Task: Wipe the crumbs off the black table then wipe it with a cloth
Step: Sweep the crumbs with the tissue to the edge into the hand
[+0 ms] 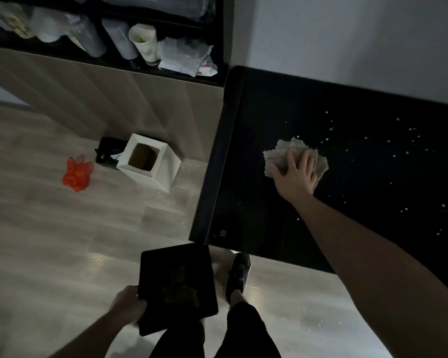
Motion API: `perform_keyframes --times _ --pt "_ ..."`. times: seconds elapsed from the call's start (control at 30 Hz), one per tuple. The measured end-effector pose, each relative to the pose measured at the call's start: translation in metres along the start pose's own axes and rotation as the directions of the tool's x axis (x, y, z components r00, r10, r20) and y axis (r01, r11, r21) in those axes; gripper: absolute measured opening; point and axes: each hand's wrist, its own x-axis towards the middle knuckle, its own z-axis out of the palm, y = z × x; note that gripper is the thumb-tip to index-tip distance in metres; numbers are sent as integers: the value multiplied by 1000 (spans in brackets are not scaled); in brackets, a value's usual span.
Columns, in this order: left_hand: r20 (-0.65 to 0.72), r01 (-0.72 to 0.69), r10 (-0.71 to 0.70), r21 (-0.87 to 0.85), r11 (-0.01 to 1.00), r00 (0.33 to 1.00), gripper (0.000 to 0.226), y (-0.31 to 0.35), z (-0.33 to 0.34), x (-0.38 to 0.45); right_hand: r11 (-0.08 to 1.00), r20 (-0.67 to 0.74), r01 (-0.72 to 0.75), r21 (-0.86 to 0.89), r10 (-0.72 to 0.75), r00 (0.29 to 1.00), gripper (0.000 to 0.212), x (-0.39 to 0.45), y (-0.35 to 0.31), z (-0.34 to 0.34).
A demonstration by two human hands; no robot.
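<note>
The black table [256,202] fills the right side, with several white crumbs [409,130] scattered over its right half. A crumpled pale cloth [285,151] lies on the table's middle, and my right hand [296,174] presses flat on top of it with fingers spread. My left hand [128,304] grips the left edge of a black square tray [176,282], held low beside the table's near corner, above the floor. Some dark bits seem to lie in the tray.
A white square bin [150,161] stands on the wooden floor left of the table, with a black box behind it and an orange bag [76,173] nearby. A shelf with cups and bags runs along the top. Crumbs lie on the floor by the bin.
</note>
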Motion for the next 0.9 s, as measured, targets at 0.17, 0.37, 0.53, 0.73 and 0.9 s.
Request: perform_keyframes --times 0.17,0.37,0.53,0.73,0.9 --pt "66 -33 31 43 999 997 46 11 24 14 979 -48 131 -155 -140 989 79 -21 -14 36" --pt "128 -145 131 102 984 983 39 54 34 9 891 -125 448 -80 -454 882 65 -92 -18 88" --pt "130 -206 193 95 974 973 38 84 34 -4 852 -104 518 72 -510 854 59 -145 -4 109" --pt "165 -244 236 34 969 958 36 102 28 -13 825 -22 535 181 -540 841 61 -206 8 123" --pt "171 -253 246 20 967 954 31 109 25 -24 837 20 428 341 -461 887 53 -258 15 105"
